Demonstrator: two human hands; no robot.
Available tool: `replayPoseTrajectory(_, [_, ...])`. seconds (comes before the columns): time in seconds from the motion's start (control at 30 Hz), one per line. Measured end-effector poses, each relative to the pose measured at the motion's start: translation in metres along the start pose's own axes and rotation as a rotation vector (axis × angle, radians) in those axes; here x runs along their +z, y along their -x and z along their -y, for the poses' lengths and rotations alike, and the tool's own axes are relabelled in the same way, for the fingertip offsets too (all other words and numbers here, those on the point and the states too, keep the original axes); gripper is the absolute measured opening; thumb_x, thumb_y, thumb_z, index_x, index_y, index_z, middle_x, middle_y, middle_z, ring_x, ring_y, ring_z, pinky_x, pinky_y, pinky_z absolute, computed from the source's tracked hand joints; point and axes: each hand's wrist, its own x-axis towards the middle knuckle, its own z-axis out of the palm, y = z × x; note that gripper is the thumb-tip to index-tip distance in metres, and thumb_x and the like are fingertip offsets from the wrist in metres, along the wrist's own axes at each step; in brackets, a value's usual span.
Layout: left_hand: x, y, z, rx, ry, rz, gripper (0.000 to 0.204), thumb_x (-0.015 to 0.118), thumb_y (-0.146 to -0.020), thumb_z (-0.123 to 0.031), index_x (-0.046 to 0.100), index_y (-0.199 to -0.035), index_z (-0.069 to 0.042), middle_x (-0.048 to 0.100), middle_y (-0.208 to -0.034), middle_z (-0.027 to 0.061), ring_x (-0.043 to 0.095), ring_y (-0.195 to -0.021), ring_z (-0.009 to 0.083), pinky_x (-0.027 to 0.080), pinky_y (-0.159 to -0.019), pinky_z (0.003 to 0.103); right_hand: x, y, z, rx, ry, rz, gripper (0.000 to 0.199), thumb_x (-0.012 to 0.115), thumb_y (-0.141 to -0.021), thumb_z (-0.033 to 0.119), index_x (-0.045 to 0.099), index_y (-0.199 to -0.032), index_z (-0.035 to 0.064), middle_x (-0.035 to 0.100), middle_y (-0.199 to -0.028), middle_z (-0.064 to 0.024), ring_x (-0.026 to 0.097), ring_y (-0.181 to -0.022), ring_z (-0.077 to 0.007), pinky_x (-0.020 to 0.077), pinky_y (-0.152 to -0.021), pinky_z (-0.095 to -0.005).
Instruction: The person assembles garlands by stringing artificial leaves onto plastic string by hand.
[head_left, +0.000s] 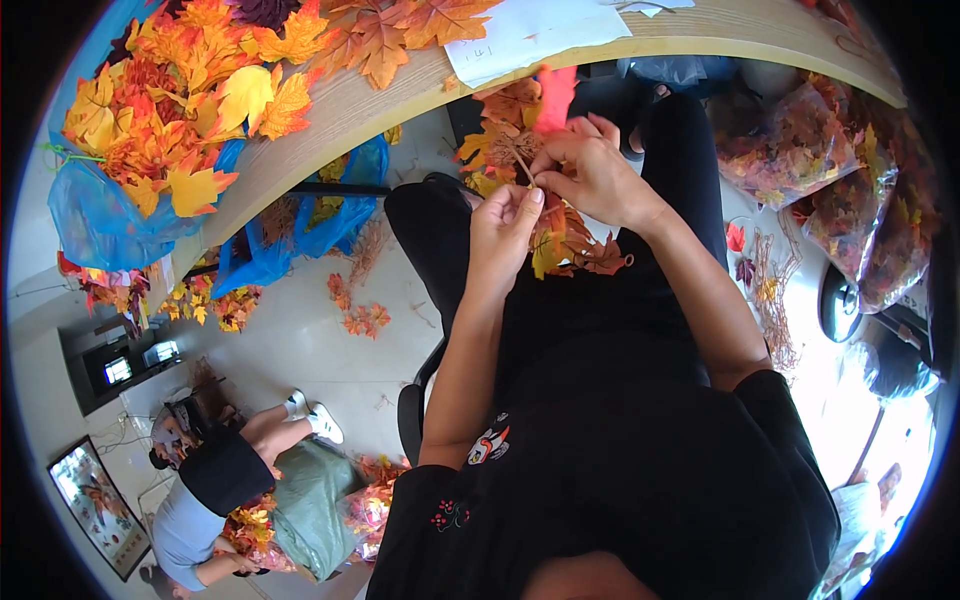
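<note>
As 2 hands pinch 1 stem, 1 red leaf juts.

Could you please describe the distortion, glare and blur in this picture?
Head view: the table edge bows into an arc, and the corners are black; head view: glare whitens the floor at lower right; head view: the red leaf by the right hand looks smeared.

The leaves look matt and cloth-like, the tabletop smooth wood.
</note>
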Motion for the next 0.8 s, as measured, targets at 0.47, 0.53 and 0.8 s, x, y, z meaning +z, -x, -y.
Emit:
replayPoseTrajectory(0.47, [-0.003,-0.029,-0.005,-0.272,0.637,-0.154,0.008,0.055,-0.087,-0.017,0.053,-0.093,-0.012,0.06,-0.088,0.0038,0.059,-0.08,0.0155,0.049,-0.066,0.029,0.005,0.015,0.006,-0.111,0.088,-0.449,0.015,0.063,-0.07,0.017,0.061,-0.078,0.0038,0.059,-0.076,-0.0106,0.057,-0.076,-0.028,0.0406,-0.07,-0.0358])
replayPoseTrajectory(0.53, [-0.001,-0.037,0.002,-0.129,0.673,-0.203,0.007,0.057,-0.086,-0.014,0.053,-0.091,-0.011,0.06,-0.09,0.0055,0.06,-0.084,0.0175,0.051,-0.071,0.031,0.024,0.024,0.019,0.021,0.099,-0.24,0.021,0.065,-0.069,0.016,0.055,-0.082,0.003,0.06,-0.074,-0.0102,0.059,-0.072,-0.0273,0.0452,-0.069,-0.0362])
replayPoseTrajectory(0.8, [0.002,-0.035,0.008,-0.194,0.644,-0.277,0.011,0.058,-0.085,-0.012,0.054,-0.095,-0.01,0.061,-0.094,0.0055,0.06,-0.088,0.0179,0.049,-0.075,0.03,0.044,0.026,0.0,0.19,0.047,-0.118,0.023,0.064,-0.069,0.008,0.051,-0.086,-0.0003,0.062,-0.076,-0.0126,0.063,-0.068,-0.0256,0.0491,-0.068,-0.0342])
